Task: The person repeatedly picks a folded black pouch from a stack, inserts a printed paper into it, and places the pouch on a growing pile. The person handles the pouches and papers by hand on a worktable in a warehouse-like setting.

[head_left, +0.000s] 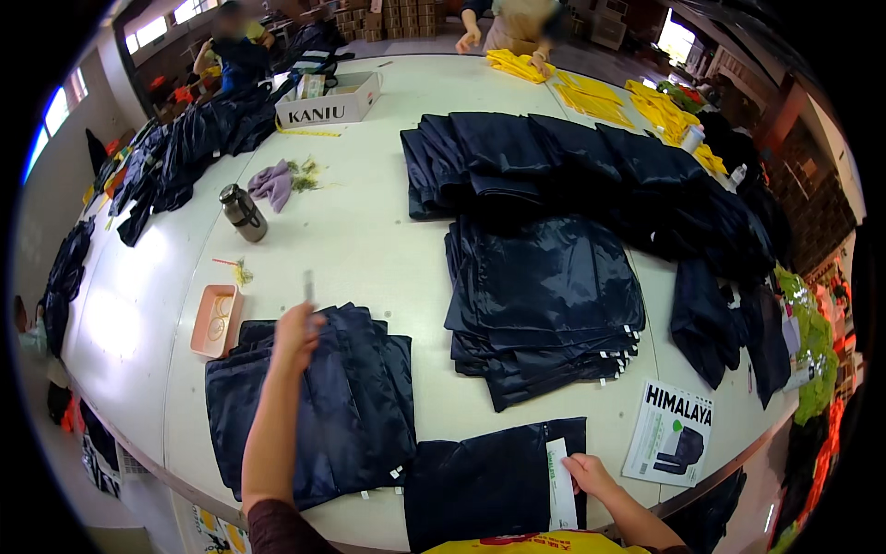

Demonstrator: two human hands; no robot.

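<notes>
My left hand (297, 334) is closed and raised over a stack of folded dark navy garments (360, 406). From its top juts a thin grey object (308, 286), too blurred to name. At the near edge, a single folded navy garment (480, 475) lies in front of me. My right hand (591, 473) pinches a white paper strip (560, 489) with green print, which lies upright along that garment's right end. A larger pile of navy garments (554, 277) with small white tags sits beyond.
Left of centre are a pink tray (210, 334) with rubber bands, a dark flask (245, 214) and a purple cloth (269, 185). A printed sheet (671, 434) lies at right. A white box (337, 103) stands far left. Across the table, a person handles yellow garments (517, 66).
</notes>
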